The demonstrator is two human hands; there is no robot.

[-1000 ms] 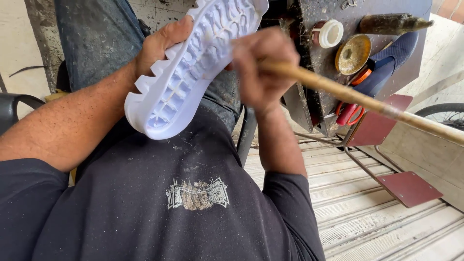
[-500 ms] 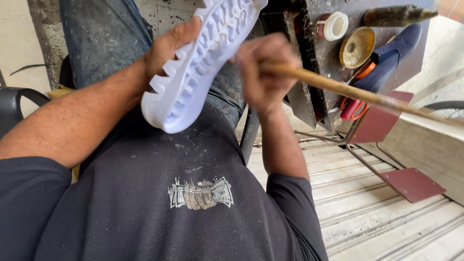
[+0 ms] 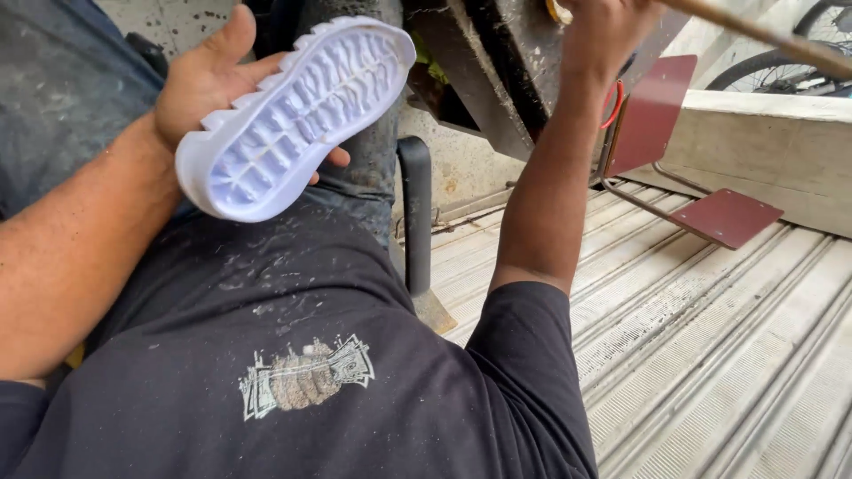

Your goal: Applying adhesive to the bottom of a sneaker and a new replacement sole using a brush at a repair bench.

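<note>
View: head camera, looking down over the wearer's chest and lap.
Left hand (image 3: 213, 80): palm up, thumb raised, fingers curled under and around a white shoe sole; a fingertip shows past the sole's lower edge.
White shoe sole (image 3: 297, 111): moulded, with wavy ridges down the middle and blocky lugs along the rim. It lies tread side up across the left palm, long axis slanting from lower left to upper right, heel end low and rounded. It is held above the lap, in front of the dark trouser leg, not resting on any surface.
Right hand (image 3: 608, 31): raised at the upper edge of the view, fist closed around a wooden stick, well apart from the sole.
Wooden stick (image 3: 772, 40): pale, thin and long, running from the fist down and out to the right edge of the view. Its working end is hidden.
Dark metal stand (image 3: 506, 71): grimy black frame beside the right forearm, at the top centre.
Red plates (image 3: 688, 164): two flat dark-red panels on a thin metal frame, one upright, one lying just above the floor.
Ribbed metal floor (image 3: 710, 355): grey, corrugated, filling the lower right.
Concrete ledge (image 3: 763, 142): pale block along the upper right, behind the red plates.
Wheel (image 3: 777, 71): spoked, partly seen behind the ledge.
Black shirt (image 3: 293, 355): dusted with white specks, small printed figure at the chest.
</note>
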